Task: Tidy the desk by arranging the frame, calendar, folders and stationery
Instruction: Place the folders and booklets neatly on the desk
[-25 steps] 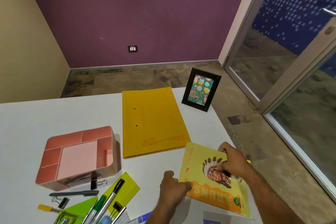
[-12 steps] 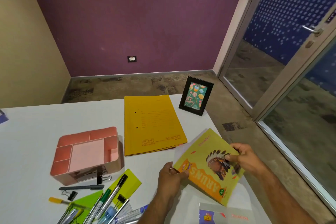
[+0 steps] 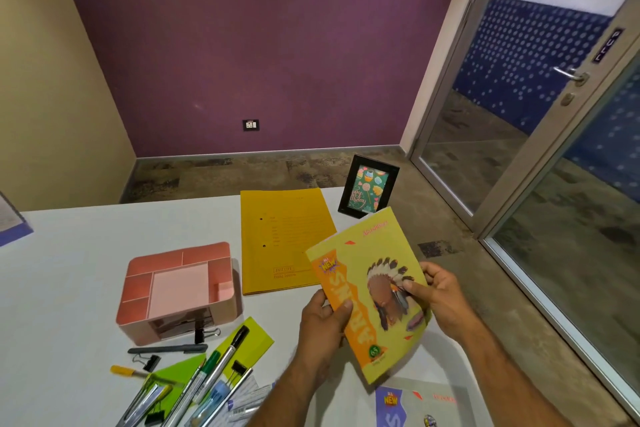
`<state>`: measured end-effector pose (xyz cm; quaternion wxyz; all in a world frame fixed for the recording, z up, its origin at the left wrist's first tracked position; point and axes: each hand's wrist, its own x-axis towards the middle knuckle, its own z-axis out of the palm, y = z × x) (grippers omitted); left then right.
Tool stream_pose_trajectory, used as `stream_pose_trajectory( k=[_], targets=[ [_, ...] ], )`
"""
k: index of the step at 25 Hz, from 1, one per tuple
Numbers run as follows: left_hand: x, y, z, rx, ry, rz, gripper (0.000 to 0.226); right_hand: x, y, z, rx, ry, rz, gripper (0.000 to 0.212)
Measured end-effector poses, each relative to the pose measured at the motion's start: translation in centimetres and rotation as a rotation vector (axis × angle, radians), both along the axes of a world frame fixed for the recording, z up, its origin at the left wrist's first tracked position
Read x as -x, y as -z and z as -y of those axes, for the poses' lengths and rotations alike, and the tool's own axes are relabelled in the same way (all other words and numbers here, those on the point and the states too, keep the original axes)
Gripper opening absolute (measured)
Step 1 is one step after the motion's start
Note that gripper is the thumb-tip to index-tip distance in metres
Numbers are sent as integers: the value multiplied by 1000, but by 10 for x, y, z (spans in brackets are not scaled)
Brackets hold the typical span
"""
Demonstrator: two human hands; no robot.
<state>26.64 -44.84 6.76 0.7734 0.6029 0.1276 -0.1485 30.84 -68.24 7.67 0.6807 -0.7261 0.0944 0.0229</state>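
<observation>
I hold a yellow notebook (image 3: 372,288) with a feathered-headdress picture above the white desk (image 3: 69,288), tilted. My left hand (image 3: 323,321) grips its left edge, thumb on the cover. My right hand (image 3: 438,295) pinches its right edge. An orange folder (image 3: 280,239) lies flat behind it. A black photo frame (image 3: 368,191) stands at the desk's far right corner. A pink desk organiser (image 3: 178,291) sits to the left. Pens, markers and binder clips (image 3: 204,378) lie scattered on green paper at the near left.
A second notebook (image 3: 415,406) with a blue cover lies at the near edge under my arms. A blue-edged item (image 3: 12,222) shows at the far left edge. A glass door (image 3: 554,135) stands to the right of the desk.
Both hands have lifted the yellow notebook off the desk and raised it towards the folder, turning it more upright. The second notebook beneath it has come into sight.
</observation>
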Motion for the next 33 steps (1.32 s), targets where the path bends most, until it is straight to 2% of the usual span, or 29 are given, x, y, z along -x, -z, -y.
stream_pose_trajectory(
  k=[3, 6, 8, 9, 13, 16, 18, 26, 30, 33],
  targets=[
    [0, -4, -10, -102, -40, 65, 29, 9, 14, -14, 58, 78, -18, 41],
    [2, -5, -22, -197, -97, 103, 29, 26, 26, -28, 172, 262, -66, 32],
    [3, -7, -33, -242, -137, 101, 29, 46, 34, -34, 364, 353, -90, 25],
    [4, -6, -40, -259, -148, 101, 29, 58, 38, -36, 496, 334, -137, 27],
    [9, -2, -65, -285, -166, 97, 27, 101, 50, -55, 970, -7, -509, 71],
    [16, 0, -81, -315, -182, 78, 25, 118, 61, -71, 1073, -149, -730, 107],
    [22, -1, -90, -326, -187, 81, 24, 127, 69, -79, 1097, -197, -773, 118],
    [38, 4, -115, -377, -184, 50, 26, 139, 68, -95, 1197, -249, -649, 86],
    [47, -1, -119, -407, -159, 49, 27, 144, 64, -104, 1260, -223, -496, 56],
    [55, -10, -119, -498, -106, 98, 46, 140, 48, -95, 1260, -153, -439, 61]
  ],
)
